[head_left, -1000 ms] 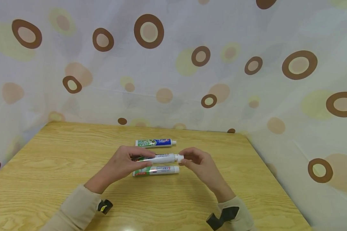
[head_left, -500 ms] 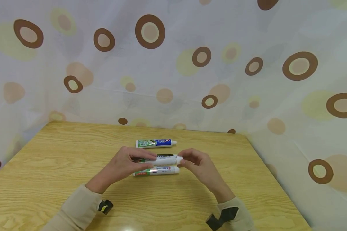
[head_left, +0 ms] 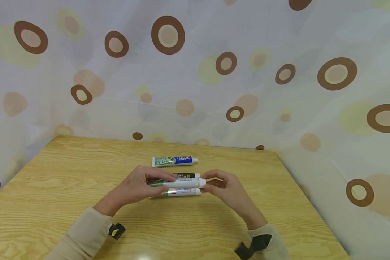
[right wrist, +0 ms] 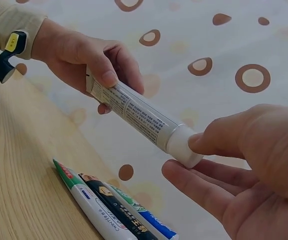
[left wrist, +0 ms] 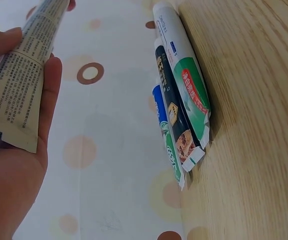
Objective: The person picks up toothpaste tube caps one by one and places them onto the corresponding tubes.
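Note:
A white and green toothpaste tube (head_left: pixel 182 183) is held level above the table. My left hand (head_left: pixel 134 186) grips its flat-end half, thumb on the printed back and fingers on the opposite face, as the left wrist view shows. At the other end my right hand (head_left: pixel 229 189) pinches the white cap (right wrist: pixel 183 145) between thumb and fingers; the cap sits close against the tube's shoulder. Below lie a black toothpaste tube (left wrist: pixel 173 105) and another white and green toothpaste tube (left wrist: pixel 186 70), both partly hidden by the held tube in the head view.
A blue and green toothpaste tube (head_left: pixel 175 161) lies farther back, roughly parallel to the others. The wood-grain table (head_left: pixel 84 159) ends at a white curtain (head_left: pixel 195 79) patterned with brown rings, behind and at the sides.
The held tube has shifted slightly toward me, uncovering more of the black tube. A narrow neck showed between cap and tube at first; now the cap meets the tube. The right hand has dipped a little.

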Tool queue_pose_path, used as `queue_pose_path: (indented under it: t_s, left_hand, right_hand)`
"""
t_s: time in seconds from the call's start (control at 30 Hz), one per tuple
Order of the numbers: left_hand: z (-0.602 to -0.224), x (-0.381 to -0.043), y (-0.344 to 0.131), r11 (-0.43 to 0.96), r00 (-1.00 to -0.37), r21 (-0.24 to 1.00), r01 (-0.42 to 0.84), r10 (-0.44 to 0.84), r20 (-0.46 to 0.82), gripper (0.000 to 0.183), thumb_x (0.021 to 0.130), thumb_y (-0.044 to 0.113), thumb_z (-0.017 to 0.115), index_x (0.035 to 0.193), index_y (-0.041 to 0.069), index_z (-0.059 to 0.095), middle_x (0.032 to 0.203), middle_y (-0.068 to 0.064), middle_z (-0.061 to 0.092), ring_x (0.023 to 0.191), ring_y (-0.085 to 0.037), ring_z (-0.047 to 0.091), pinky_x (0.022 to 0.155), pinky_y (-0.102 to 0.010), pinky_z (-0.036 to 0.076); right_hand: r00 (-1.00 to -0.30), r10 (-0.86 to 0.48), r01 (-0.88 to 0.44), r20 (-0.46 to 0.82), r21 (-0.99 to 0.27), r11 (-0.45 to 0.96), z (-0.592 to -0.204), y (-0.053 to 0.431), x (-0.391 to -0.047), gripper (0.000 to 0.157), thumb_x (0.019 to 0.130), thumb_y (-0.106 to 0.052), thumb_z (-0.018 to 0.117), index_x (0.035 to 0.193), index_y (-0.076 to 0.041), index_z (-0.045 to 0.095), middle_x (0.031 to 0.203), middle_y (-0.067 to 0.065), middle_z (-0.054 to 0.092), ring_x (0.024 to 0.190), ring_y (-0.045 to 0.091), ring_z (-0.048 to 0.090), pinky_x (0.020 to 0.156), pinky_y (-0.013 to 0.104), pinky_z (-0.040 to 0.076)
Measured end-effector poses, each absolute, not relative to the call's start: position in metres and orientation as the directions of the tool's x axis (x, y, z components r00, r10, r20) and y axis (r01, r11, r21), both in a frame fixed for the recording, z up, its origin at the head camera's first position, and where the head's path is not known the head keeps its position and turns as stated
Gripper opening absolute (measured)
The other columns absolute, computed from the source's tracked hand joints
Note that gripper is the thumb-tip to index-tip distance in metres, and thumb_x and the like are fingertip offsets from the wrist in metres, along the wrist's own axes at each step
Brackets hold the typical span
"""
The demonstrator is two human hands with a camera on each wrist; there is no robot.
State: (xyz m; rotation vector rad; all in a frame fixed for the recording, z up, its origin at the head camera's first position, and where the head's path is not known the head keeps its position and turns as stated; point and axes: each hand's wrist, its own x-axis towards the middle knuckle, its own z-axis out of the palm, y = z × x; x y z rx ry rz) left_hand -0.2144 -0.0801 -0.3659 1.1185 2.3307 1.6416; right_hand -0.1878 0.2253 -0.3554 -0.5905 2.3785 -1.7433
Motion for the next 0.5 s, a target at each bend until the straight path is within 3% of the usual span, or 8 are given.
queue_pose_path:
  t_s: [0.27, 0.37, 0.5]
  left_hand:
    - [-0.3648, -0.2144, -0.0779, 0.157, -0.739, 0.855, 0.494, 0.594, 0.318, 0.024, 0.089, 0.013, 0.074, 0.112, 0.020, 0.077, 0.125, -0.006, 0.070, 0.099, -0.009, 0.070, 0.073, -0.028, 0.058]
    - [-0.3649, -0.2141, -0.0765, 0.156, -0.740, 0.855, 0.494, 0.592, 0.320, 0.023, 0.089, 0.012, 0.074, 0.111, 0.018, 0.077, 0.124, -0.007, 0.070, 0.097, -0.009, 0.070, 0.071, -0.028, 0.058]
    - [-0.3657, -0.2147, -0.0749, 0.164, -0.744, 0.854, 0.495, 0.588, 0.319, 0.023, 0.089, 0.012, 0.074, 0.111, 0.018, 0.077, 0.123, -0.006, 0.071, 0.093, -0.007, 0.069, 0.069, -0.027, 0.058]
  right_hand:
    - [-0.902, -0.411, -0.242, 0.136, -0.945, 0.220, -0.3582, 0.2262, -0.1895, 0.030, 0.100, -0.018, 0.060, 0.123, 0.001, 0.061, 0.119, 0.022, 0.063, 0.096, 0.023, 0.072, 0.086, 0.044, 0.057]
    - [-0.913, -0.388, -0.238, 0.129, -0.940, 0.246, -0.3586, 0.2257, -0.1894, 0.030, 0.100, -0.019, 0.060, 0.124, 0.000, 0.061, 0.122, 0.020, 0.063, 0.100, 0.024, 0.071, 0.089, 0.042, 0.057]
    - [-0.933, -0.338, -0.233, 0.121, -0.920, 0.315, -0.3578, 0.2247, -0.1883, 0.027, 0.097, -0.022, 0.066, 0.121, -0.009, 0.065, 0.126, 0.011, 0.064, 0.107, 0.022, 0.069, 0.090, 0.031, 0.056]
